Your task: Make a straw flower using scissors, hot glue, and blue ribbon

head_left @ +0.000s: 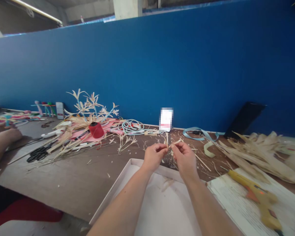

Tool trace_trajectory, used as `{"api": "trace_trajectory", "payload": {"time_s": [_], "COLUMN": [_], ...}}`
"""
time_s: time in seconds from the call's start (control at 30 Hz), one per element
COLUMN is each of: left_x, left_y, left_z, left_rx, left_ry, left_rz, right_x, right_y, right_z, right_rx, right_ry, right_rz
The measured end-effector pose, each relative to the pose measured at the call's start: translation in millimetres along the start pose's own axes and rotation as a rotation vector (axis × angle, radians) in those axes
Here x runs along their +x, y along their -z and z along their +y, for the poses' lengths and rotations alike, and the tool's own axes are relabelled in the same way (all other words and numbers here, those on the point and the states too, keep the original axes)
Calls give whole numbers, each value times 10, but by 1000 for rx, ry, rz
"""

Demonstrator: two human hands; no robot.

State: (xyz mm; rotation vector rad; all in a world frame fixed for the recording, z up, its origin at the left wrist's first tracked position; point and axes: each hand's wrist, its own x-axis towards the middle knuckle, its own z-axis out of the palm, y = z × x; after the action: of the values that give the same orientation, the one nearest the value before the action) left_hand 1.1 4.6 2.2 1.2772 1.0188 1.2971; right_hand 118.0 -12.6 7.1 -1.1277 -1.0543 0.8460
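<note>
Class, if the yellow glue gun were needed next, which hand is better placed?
Probably the right hand: the glue gun lies on that side, farther from the left hand. Both hands, though, are busy with pale strips.

Your one camera sits on your head, looking forward and down over the brown table (64, 177) to the blue partition (147, 72) at 12 o'clock. Your left hand (153, 157) and right hand (185, 159) show below centre at 6 o'clock, within arm's reach of the lens, your forearms (125, 206) entering at 7 and 5. The view is wide, taking in a co-worker's hand (11, 137) at 9 o'clock and the yellow glue gun (264, 200) at 4. The partition's top edge climbs toward 1 o'clock.
</note>
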Motion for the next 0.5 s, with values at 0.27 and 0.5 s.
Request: {"api": "trace_trajectory", "payload": {"time_s": [0.27, 0.5], "left_x": [10, 0], "left_y": [5, -3], "left_z": [-34, -13], "left_rx": [-1, -15], "left_ry": [-3, 22], "left_rz": [-10, -3], "right_x": [0, -3], "right_y": [-4, 2], "right_z": [-12, -26], "right_rx": [-9, -48], "right_ry": [16, 3], "right_rz": [-4, -11]}}
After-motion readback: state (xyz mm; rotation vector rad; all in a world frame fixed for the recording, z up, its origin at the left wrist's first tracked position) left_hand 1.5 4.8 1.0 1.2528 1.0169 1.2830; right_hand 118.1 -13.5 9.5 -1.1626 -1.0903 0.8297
